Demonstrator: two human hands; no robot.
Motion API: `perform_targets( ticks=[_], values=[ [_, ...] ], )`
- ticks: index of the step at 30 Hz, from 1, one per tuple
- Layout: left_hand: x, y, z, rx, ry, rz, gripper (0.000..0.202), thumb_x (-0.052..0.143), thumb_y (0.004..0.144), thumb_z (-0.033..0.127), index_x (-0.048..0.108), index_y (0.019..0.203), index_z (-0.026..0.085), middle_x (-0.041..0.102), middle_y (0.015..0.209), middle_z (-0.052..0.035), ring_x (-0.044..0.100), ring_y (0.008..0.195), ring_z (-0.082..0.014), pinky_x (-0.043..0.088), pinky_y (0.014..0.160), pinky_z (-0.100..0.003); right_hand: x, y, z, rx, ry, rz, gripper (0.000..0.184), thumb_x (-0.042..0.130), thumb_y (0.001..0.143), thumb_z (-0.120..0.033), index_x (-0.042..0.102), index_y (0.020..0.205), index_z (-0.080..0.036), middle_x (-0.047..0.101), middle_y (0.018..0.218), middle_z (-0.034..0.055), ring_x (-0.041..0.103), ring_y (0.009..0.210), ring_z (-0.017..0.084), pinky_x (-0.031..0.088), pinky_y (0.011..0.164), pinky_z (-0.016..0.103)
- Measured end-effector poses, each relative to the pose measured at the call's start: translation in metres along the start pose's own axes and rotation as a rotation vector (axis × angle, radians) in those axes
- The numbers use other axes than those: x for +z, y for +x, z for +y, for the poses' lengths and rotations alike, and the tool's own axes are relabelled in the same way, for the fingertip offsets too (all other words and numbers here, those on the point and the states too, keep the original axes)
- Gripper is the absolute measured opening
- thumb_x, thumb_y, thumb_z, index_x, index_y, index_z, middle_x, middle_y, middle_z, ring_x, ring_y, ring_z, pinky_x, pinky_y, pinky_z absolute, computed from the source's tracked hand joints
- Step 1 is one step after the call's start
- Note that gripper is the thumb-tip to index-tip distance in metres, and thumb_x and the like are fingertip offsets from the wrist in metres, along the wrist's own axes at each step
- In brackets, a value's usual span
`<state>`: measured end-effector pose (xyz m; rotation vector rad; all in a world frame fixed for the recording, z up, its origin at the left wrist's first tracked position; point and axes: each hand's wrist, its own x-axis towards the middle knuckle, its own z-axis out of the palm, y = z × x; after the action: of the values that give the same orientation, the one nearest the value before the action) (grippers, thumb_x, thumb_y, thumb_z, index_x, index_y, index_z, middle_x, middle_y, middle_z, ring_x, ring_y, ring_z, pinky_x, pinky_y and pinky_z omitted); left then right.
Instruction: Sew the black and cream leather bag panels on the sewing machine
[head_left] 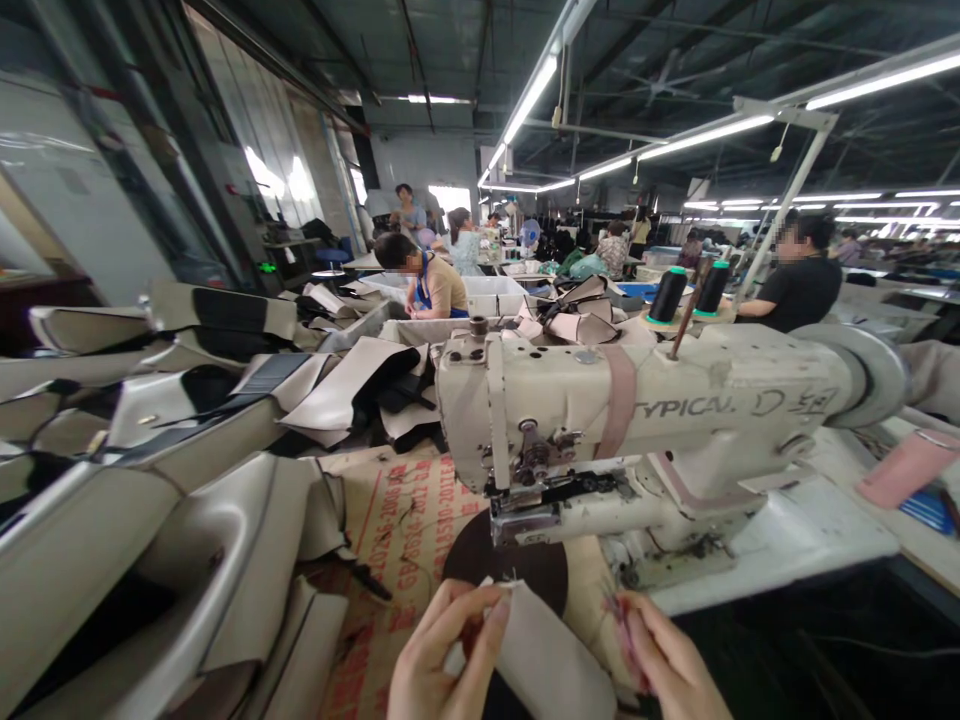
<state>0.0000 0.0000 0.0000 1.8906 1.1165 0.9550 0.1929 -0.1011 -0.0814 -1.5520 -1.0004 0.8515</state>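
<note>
head: left hand (439, 655) pinches beige piece (544, 655)

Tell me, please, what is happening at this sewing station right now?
A person sits at a cream industrial sewing machine. Their left hand pinches the top edge of a pale beige leatherette piece, while the right hand holds a small pinkish tool beside it. Stacks of similar beige and black cut pieces lie on the left. Other workers sit behind.

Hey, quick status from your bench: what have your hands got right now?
Left hand pinching beige piece at its top edge. Right hand closed on a small pink tool. Sewing machine just ahead; cut pieces heaped left.
</note>
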Motion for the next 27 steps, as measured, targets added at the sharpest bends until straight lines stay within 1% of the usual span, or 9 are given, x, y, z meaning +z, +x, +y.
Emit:
perform_targets(
  ticks=[2,4,8,11,17,19,21,23,27],
  values=[
    [0.0,-0.002,0.002,-0.003,-0.017,0.0,0.021,0.054,0.078,0.037,0.067,0.082,0.02,0.057,0.07,-0.0008,0.055,0.071,-0.0147,0.045,0.065,-0.02,0.024,0.001,-0.014,-0.02,0.03,-0.055,0.05,0.035,0.085,-0.06,0.06,0.084,-0.017,0.057,0.069,0.0036,0.054,0.065,0.014,0.041,0.054,0.017],
    [-0.002,-0.004,0.004,-0.009,-0.029,0.002,0.021,0.054,0.079,0.036,0.066,0.078,0.019,0.057,0.071,-0.0011,0.055,0.072,-0.0147,0.045,0.066,-0.02,0.041,0.006,-0.029,-0.081,-0.004,-0.108,0.048,0.037,0.085,-0.058,0.055,0.071,-0.016,0.05,0.062,0.0009,0.047,0.06,0.012,0.037,0.053,0.017],
    [-0.005,-0.005,0.005,-0.004,0.0,-0.009,0.021,0.052,0.08,0.035,0.065,0.075,0.019,0.055,0.07,-0.0015,0.054,0.07,-0.0144,0.045,0.065,-0.02,0.058,0.016,-0.047,-0.12,-0.067,-0.146,0.042,0.037,0.087,-0.053,0.051,0.073,-0.016,0.046,0.062,-0.0014,0.044,0.061,0.011,0.034,0.056,0.016],
    [-0.006,-0.003,0.001,0.014,0.027,-0.028,0.021,0.051,0.081,0.035,0.066,0.08,0.019,0.055,0.07,-0.0015,0.053,0.069,-0.0138,0.045,0.063,-0.02,0.065,0.021,-0.053,-0.143,-0.024,-0.121,0.04,0.037,0.088,-0.052,0.051,0.075,-0.016,0.045,0.063,-0.0013,0.043,0.061,0.01,0.034,0.055,0.016],
    [-0.008,-0.004,-0.004,0.035,0.056,-0.041,0.021,0.052,0.081,0.033,0.067,0.085,0.02,0.056,0.072,-0.0012,0.054,0.066,-0.0128,0.045,0.061,-0.019,0.065,0.025,-0.052,-0.122,0.047,0.002,0.044,0.039,0.088,-0.05,0.042,0.06,-0.016,0.036,0.054,-0.0032,0.036,0.053,0.008,0.028,0.049,0.017],
    [-0.009,-0.004,-0.005,0.031,0.073,-0.044,0.021,0.052,0.081,0.033,0.068,0.085,0.02,0.056,0.071,-0.0007,0.054,0.064,-0.012,0.045,0.06,-0.018,0.063,0.026,-0.053,-0.125,0.114,-0.034,0.043,0.043,0.085,-0.054,0.05,0.066,-0.016,0.039,0.057,-0.0029,0.037,0.054,0.008,0.029,0.049,0.017],
    [-0.009,-0.004,-0.005,0.031,0.081,-0.052,0.021,0.052,0.081,0.033,0.068,0.085,0.021,0.056,0.07,-0.0003,0.053,0.062,-0.0113,0.044,0.059,-0.018,0.062,0.028,-0.058,-0.158,0.161,-0.086,0.042,0.05,0.08,-0.057,0.058,0.083,-0.016,0.046,0.066,-0.0015,0.041,0.057,0.009,0.032,0.05,0.017],
    [-0.009,-0.003,-0.008,0.031,0.084,-0.069,0.02,0.052,0.081,0.033,0.067,0.082,0.021,0.056,0.071,0.0,0.053,0.062,-0.0109,0.043,0.059,-0.018,0.063,0.031,-0.063,-0.213,0.113,-0.099,0.04,0.055,0.078,-0.054,0.06,0.09,-0.016,0.051,0.072,0.0,0.044,0.06,0.009,0.035,0.052,0.017],
    [-0.008,0.002,-0.017,0.004,0.12,-0.113,0.022,0.052,0.081,0.036,0.067,0.077,0.022,0.052,0.068,0.0009,0.05,0.058,-0.0099,0.039,0.054,-0.018,0.071,0.041,-0.071,-0.292,-0.111,-0.036,0.03,0.049,0.085,-0.041,0.057,0.071,-0.016,0.049,0.066,-0.0003,0.043,0.06,0.009,0.034,0.053,0.017]
  ],
)
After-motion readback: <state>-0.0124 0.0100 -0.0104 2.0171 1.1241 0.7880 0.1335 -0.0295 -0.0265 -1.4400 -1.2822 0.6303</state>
